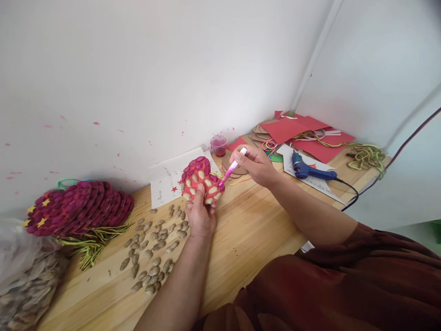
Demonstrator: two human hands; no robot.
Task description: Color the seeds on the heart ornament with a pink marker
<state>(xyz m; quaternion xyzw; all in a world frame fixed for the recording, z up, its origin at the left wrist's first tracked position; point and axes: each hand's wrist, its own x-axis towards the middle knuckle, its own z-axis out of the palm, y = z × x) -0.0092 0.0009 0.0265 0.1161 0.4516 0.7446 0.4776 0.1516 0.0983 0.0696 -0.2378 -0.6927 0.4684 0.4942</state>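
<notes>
My left hand grips a red disc covered with peanuts by its lower edge, thumb on the front. Some peanuts on its upper and right parts are painted magenta; the others are pale. In my right hand is a paintbrush with a white, pink-stained handle. Its magenta tip touches the disc's right edge. A clear cup of pink paint stands behind, close to the wall. Many loose peanuts lie on the wooden table to the left of my left forearm.
At left sits a stack of magenta peanut discs with yellow stars and green cords, beside a plastic bag of peanuts. A blue glue gun, red card sheets and green cord lie right. White papers lie against the wall.
</notes>
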